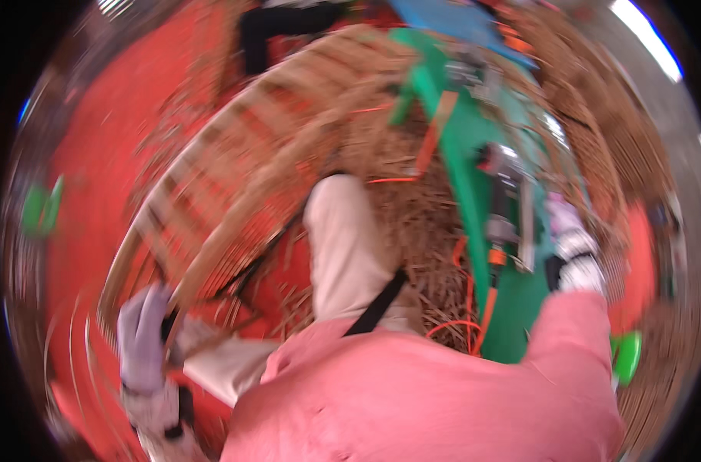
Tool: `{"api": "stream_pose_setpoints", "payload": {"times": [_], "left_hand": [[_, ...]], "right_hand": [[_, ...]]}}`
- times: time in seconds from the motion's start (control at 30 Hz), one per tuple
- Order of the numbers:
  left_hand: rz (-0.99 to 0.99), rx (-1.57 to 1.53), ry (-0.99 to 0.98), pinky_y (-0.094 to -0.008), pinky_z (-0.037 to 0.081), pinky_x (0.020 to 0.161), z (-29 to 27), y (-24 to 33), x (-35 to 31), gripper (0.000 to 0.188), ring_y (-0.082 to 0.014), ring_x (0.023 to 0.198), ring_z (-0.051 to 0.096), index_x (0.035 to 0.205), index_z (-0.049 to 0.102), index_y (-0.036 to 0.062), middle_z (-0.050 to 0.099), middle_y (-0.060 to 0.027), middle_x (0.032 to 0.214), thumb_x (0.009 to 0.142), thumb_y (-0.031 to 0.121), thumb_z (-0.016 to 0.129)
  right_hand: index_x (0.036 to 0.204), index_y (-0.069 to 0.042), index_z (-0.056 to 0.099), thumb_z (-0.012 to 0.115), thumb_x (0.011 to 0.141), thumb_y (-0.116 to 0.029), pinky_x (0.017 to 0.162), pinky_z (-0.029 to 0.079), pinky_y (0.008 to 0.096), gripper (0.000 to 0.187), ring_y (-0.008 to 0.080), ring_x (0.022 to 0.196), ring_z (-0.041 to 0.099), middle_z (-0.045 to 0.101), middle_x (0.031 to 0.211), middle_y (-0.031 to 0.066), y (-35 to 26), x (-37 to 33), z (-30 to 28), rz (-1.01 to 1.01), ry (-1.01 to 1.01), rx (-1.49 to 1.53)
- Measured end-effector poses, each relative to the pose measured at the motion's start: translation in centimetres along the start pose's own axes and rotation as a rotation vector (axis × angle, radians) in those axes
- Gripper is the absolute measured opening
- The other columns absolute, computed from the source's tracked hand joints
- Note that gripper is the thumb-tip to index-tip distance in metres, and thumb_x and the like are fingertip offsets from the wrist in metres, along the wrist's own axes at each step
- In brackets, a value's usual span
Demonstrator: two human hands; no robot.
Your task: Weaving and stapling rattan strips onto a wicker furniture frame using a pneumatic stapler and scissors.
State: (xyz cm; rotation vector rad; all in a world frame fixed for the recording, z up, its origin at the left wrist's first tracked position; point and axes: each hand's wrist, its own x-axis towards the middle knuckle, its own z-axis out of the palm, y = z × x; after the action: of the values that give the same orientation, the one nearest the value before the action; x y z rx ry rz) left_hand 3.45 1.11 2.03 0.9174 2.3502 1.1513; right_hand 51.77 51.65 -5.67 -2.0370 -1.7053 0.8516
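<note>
My left hand (142,339), in a pale glove, is closed on the near end of a long slatted wooden frame (204,269). Because of the fisheye view, the frame looks curved as it runs from that hand to the far middle, across my left side. My right hand (572,235), also gloved, is over the right side of a green bench (512,323); motion smears its fingers, so its grip cannot be made out. Left of it on the bench lies an air-powered nail gun or stapler (504,196) with an orange hose (489,304).
Loose thin wood strips (427,254) litter the floor between my leg and the bench. Stacked brown strips (597,131) stand along the right. Red flooring (112,177) spreads left, with a green object (42,208) on it. A person's dark-clad leg (285,27) shows at the far edge.
</note>
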Motion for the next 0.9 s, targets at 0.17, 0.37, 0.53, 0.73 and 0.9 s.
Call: {"api": "stream_pose_setpoints", "payload": {"times": [0.17, 0.37, 0.53, 0.73, 0.9], "left_hand": [[-0.115, -0.081, -0.118, -0.0258, 0.041, 0.054, -1.3, -0.5, 0.4, 0.039, -0.0107, 0.060, 0.051, 0.079, 0.057, -0.0039, 0.055, -0.0052, 0.063, 0.092, 0.031, 0.047], [-0.204, -0.193, -0.080, -0.0244, 0.044, 0.053, -1.1, -1.5, 0.0, 0.045, -0.0088, 0.060, 0.055, 0.081, 0.062, -0.0033, 0.058, -0.0033, 0.064, 0.089, 0.040, 0.052], [-0.115, -0.067, -0.071, -0.0241, 0.042, 0.052, -0.8, -1.8, -0.2, 0.045, -0.0076, 0.057, 0.052, 0.084, 0.064, -0.0020, 0.056, -0.0013, 0.061, 0.087, 0.042, 0.055], [-0.143, -0.120, -0.071, -0.0245, 0.042, 0.052, -0.6, -2.1, -0.3, 0.043, -0.0071, 0.057, 0.051, 0.085, 0.066, -0.0003, 0.056, -0.0013, 0.062, 0.087, 0.041, 0.055], [-0.096, -0.116, -0.068, -0.0253, 0.044, 0.061, -0.6, -2.3, -0.1, 0.041, -0.0083, 0.066, 0.053, 0.088, 0.066, -0.0011, 0.060, -0.0033, 0.068, 0.088, 0.038, 0.055]], "right_hand": [[0.096, -0.006, 0.048, 0.062, 0.068, -0.011, 0.055, 0.042, 0.0318, 0.032, 0.0182, 0.062, 0.050, 0.054, 0.079, 0.0081, -13.1, -6.8, 4.9, -0.774, -0.146, -0.125], [0.107, -0.005, 0.051, 0.061, 0.077, -0.036, 0.084, 0.042, 0.0393, 0.044, 0.0296, 0.096, 0.054, 0.055, 0.103, 0.0112, -27.1, -24.4, 15.2, -2.018, -0.196, -0.532], [0.099, -0.010, 0.051, 0.064, 0.071, -0.043, 0.074, 0.041, 0.0388, 0.045, 0.0268, 0.088, 0.053, 0.053, 0.093, 0.0075, -31.0, -33.1, 20.3, -2.334, -0.313, -0.410], [0.097, -0.011, 0.053, 0.067, 0.068, -0.043, 0.071, 0.044, 0.0398, 0.046, 0.0274, 0.085, 0.055, 0.055, 0.087, 0.0085, -32.2, -34.7, 22.0, -2.343, -0.421, -0.521], [0.095, -0.009, 0.055, 0.067, 0.070, -0.044, 0.071, 0.047, 0.0403, 0.045, 0.0288, 0.083, 0.058, 0.058, 0.087, 0.0103, -33.0, -34.7, 22.6, -2.345, -0.559, -0.491]]}}
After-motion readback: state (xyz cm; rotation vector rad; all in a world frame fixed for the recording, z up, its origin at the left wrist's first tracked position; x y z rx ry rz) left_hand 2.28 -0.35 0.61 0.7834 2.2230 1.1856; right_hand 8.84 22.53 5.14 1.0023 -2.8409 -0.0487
